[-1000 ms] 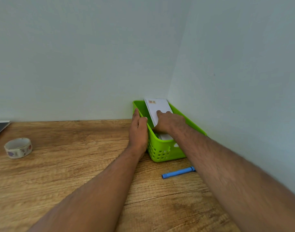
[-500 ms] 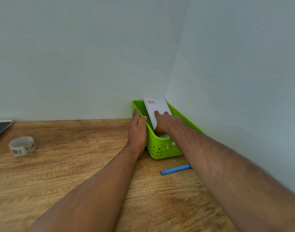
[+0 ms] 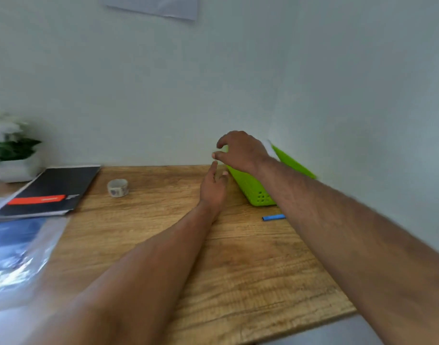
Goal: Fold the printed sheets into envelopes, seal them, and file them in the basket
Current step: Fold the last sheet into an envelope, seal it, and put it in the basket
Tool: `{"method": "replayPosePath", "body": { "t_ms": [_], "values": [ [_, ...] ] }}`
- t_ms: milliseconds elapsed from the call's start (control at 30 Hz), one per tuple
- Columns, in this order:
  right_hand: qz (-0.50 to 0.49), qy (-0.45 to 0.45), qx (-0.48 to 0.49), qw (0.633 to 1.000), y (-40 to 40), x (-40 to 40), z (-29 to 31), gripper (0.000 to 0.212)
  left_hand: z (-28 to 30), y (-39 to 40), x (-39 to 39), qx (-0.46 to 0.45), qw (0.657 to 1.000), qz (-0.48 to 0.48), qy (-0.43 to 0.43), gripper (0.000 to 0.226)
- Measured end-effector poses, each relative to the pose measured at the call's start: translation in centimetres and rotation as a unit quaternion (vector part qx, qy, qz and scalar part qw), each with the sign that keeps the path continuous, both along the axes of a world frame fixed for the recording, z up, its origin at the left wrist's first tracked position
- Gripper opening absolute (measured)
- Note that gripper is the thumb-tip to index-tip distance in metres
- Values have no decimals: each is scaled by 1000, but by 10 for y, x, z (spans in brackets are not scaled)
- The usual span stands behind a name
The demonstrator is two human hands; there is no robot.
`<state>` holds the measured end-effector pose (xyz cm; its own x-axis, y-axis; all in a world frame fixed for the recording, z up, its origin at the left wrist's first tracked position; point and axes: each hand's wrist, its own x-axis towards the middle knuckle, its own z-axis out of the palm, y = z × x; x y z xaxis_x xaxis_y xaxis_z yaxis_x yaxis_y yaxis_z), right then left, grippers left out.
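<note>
- Basket [image 3: 257,189]: green, in the wall corner at the table's [image 3: 238,270] far right; inside hidden by the right hand, so envelopes cannot be made out
- Right hand [image 3: 240,151]: raised over the basket's near rim, fingers curled and apart, holding nothing
- Left hand [image 3: 213,188]: just beside the basket, fingers loosely spread, empty
- Pen [image 3: 273,217]: blue, partly hidden by the right forearm
- Tape roll [image 3: 117,187]: left of the hands
- Notebook [image 3: 51,190]: black, far left
- Plastic sleeve [image 3: 16,250]: blurred, cut off at left
- Plant [image 3: 9,143]: blurred

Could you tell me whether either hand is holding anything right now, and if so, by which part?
Nothing is held: the left hand and right hand are both open and empty beside the basket.
</note>
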<state>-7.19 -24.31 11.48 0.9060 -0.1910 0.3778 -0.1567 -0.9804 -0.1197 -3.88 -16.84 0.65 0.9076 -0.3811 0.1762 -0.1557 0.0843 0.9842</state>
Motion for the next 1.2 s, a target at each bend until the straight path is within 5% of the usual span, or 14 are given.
{"method": "replayPosePath", "body": {
  "t_ms": [300,467,833,1067,1200],
  "values": [
    [142,-50,257,955,129,55,-70,28,20,178,15,196,927,257,-192,37],
    [156,2,215,964,180,91,-108,35,-13,234,45,386,844,286,-238,36],
    [91,-44,227,969,187,97,-126,12,-21,227,65,448,841,215,-212,36],
    [71,-179,333,923,174,27,-118,67,-2,222,28,361,864,194,-292,62],
    [11,-206,318,925,124,-25,-112,55,0,206,2,369,854,147,-336,59]
  ]
}}
